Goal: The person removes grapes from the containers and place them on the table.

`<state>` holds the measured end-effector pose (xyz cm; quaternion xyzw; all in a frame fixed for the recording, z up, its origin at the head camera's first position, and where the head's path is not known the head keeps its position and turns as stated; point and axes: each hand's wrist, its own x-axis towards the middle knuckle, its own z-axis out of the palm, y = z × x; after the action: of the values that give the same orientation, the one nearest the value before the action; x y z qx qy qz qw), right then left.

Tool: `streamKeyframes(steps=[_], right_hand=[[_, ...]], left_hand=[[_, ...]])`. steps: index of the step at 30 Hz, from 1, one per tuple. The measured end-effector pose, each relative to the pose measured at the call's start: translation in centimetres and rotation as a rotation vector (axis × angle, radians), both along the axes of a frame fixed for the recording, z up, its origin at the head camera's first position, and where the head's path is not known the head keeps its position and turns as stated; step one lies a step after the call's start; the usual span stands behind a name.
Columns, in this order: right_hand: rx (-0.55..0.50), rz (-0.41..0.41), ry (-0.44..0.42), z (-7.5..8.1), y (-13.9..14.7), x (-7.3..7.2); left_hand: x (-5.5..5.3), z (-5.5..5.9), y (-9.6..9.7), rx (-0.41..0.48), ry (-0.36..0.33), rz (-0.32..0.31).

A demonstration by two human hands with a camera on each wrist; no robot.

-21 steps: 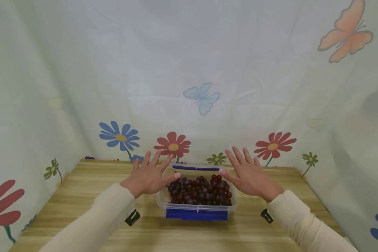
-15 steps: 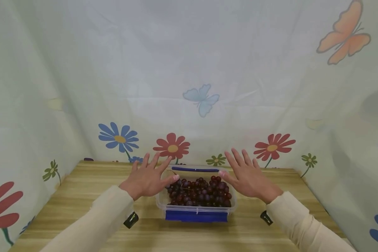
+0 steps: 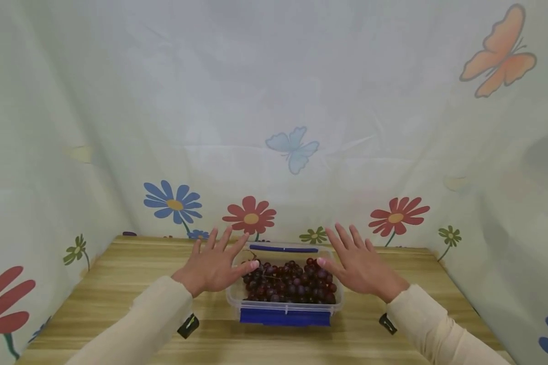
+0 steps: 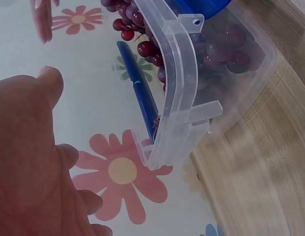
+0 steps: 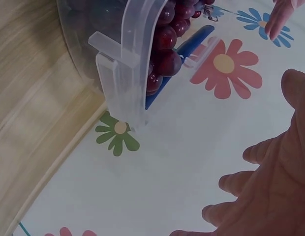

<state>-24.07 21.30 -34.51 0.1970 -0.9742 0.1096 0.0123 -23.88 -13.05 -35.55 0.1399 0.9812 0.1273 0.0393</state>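
Observation:
In the head view a clear plastic container point(image 3: 230, 299) with blue latches stands lidless on the table, holding dark red and purple grapes point(image 3: 292, 284). Over its left side hovers my left hand point(image 3: 210, 266), palm down with fingers spread and nothing held. My right hand point(image 3: 363, 266) mirrors it over the right side, fingers also straight and apart. Both wrist views show a gap between each palm and the container's wall. In the left wrist view a blue latch point(image 4: 142, 96) lies along the container's far rim.
The wood-grain table point(image 3: 137, 284) reaches back to a pale curtain point(image 3: 237, 91) printed with flowers and butterflies, which also walls both sides. A small dark clip-like piece point(image 3: 189, 326) shows under the left sleeve, and a similar dark piece point(image 3: 387, 323) under the right sleeve.
The whole head view has shifted slightly, with the scene sitting a little lower now. The hands keep the same spread pose over the container, and the grapes have not moved within it.

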Motion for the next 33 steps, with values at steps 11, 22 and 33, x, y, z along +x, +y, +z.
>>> streamKeyframes(steps=[11, 22, 33], right_hand=[[0.003, 0.01, -0.02, -0.9, 0.2, 0.3], [-0.002, 0.017, -0.046, -1.6, 0.5, 0.5], [-0.009, 0.02, -0.095, -2.3, 0.7, 0.2]], left_hand=[[0.0, -1.0, -0.1, 0.039, -0.015, -0.014], [-0.1, -2.1, -0.2, 0.053, 0.002, -0.028], [-0.4, -2.7, 0.1, 0.018, -0.031, -0.033]])
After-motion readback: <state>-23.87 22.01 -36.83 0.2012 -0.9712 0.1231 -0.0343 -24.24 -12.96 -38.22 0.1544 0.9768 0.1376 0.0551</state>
